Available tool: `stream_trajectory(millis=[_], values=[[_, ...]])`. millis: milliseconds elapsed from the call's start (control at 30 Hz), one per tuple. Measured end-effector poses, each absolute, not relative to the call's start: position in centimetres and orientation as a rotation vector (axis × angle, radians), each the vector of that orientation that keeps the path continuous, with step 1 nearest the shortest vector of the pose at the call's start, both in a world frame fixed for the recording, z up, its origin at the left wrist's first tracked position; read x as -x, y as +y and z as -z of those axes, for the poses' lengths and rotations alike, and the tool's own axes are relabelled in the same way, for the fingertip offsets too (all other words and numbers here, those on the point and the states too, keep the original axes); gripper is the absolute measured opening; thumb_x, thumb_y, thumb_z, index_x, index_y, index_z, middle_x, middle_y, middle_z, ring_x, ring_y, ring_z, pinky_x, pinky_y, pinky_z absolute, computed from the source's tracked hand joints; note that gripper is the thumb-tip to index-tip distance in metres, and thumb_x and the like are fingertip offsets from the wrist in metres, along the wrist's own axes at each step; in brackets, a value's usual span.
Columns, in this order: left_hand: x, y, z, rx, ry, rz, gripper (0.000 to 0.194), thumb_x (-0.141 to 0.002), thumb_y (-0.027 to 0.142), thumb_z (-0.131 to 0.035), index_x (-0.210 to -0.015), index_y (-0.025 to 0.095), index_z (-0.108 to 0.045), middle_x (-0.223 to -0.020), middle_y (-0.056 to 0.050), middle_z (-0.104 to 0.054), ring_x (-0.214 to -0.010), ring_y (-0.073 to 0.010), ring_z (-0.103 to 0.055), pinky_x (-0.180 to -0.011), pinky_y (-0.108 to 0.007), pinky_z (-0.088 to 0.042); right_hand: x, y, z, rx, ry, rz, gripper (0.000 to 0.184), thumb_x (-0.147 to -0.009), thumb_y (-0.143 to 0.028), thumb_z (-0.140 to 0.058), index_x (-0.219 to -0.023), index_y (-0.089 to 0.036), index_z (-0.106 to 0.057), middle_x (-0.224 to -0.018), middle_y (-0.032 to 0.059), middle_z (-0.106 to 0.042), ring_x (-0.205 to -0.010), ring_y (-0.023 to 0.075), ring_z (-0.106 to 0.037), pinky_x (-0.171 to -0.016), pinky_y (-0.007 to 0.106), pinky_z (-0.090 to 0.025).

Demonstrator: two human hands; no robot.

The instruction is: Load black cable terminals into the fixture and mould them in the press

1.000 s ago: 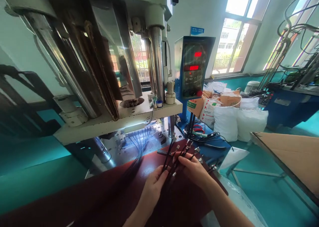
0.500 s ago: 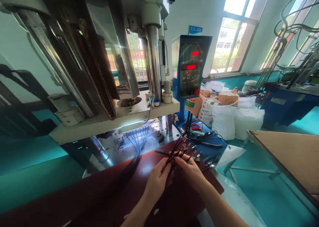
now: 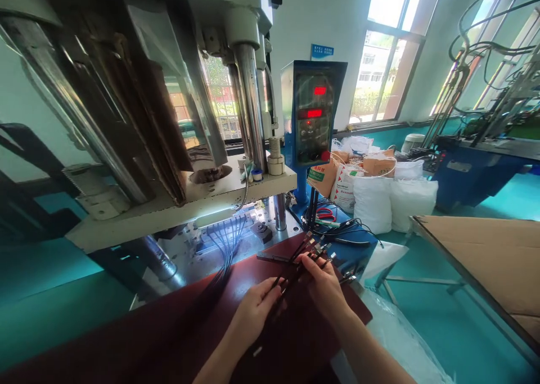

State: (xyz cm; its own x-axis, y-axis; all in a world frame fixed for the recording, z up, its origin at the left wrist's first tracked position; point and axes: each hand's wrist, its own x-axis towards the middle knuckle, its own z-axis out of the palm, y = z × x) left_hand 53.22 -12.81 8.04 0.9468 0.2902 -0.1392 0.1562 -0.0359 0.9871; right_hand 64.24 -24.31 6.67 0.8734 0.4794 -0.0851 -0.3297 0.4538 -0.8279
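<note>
A bundle of thin black cables (image 3: 290, 270) with small metal-ended connectors (image 3: 321, 248) runs between my hands, above a dark red board. My left hand (image 3: 253, 311) is closed around the cables lower down. Nearer the connectors, my right hand (image 3: 325, 288) grips the same bundle, thumb and fingers pinched together. The connectors fan out past the right fingertips, pointing up and away. A dark flat bar (image 3: 272, 258) lies on the board just beyond the hands. Farther left, another bunch of cables (image 3: 230, 254) trails from a lit metal mould (image 3: 217, 235) onto the board.
A press with a pale plate (image 3: 202, 201) and steel columns rises at the left. Beside it stands a control box (image 3: 314, 114) with red displays. Red-handled pliers (image 3: 324, 214) and loose black cables lie on a blue surface. White sacks (image 3: 371, 204) and a cardboard-topped table (image 3: 481, 254) are to the right.
My hands have moved apart along the cables: the left has slid lower and leftward, while the right stays by the connectors. The connectors are bunched closer together. The view has shifted slightly.
</note>
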Motion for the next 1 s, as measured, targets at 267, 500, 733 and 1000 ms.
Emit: stream_trajectory(millis=[267, 500, 733, 1000], values=[[-53.4, -13.8, -7.1, -1.502, 0.481, -0.203, 0.039, -0.073, 0.056, -0.052, -0.07, 0.017, -0.049, -0.047, 0.005, -0.045, -0.038, -0.007, -0.037, -0.037, -0.017, -0.025, -64.4, -24.7, -6.6, 0.996, -0.271, -0.571, 0.034, -0.065, -0.043, -0.073, -0.083, -0.015, -0.069, -0.072, 0.0013, -0.062, -0.053, 0.0098, -0.05, -0.051, 0.023, -0.039], [-54.0, -14.5, -6.8, -1.5, 0.441, -0.203, 0.039, -0.075, 0.056, -0.048, -0.076, 0.018, -0.047, -0.047, 0.005, -0.049, -0.035, -0.0064, -0.039, -0.034, -0.016, -0.026, -63.5, -24.3, -6.5, 0.957, -0.336, -0.701, 0.033, -0.07, -0.045, -0.068, -0.09, -0.019, -0.067, -0.072, 0.0015, -0.065, -0.056, 0.0145, -0.056, -0.055, 0.027, -0.044], [-54.4, -14.8, -7.0, -1.403, 0.512, -0.181, 0.043, -0.066, 0.059, -0.057, -0.075, 0.018, -0.047, -0.044, 0.01, -0.034, -0.033, -0.0026, -0.024, -0.033, -0.015, -0.015, -63.5, -24.6, -6.5, 1.028, -0.249, -0.649, 0.036, -0.068, -0.048, -0.068, -0.093, -0.022, -0.068, -0.072, 0.0009, -0.066, -0.063, 0.0159, -0.058, -0.056, 0.025, -0.044], [-54.3, -14.0, -7.0, -1.453, 0.441, -0.157, 0.038, -0.071, 0.054, -0.054, -0.072, 0.017, -0.045, -0.044, 0.01, -0.033, -0.034, -0.0024, -0.024, -0.033, -0.015, -0.014, -65.2, -25.6, -5.7, 1.169, -0.493, -0.6, 0.034, -0.079, -0.045, -0.059, -0.096, -0.016, -0.067, -0.074, 0.0032, -0.064, -0.067, 0.014, -0.054, -0.067, 0.026, -0.041]])
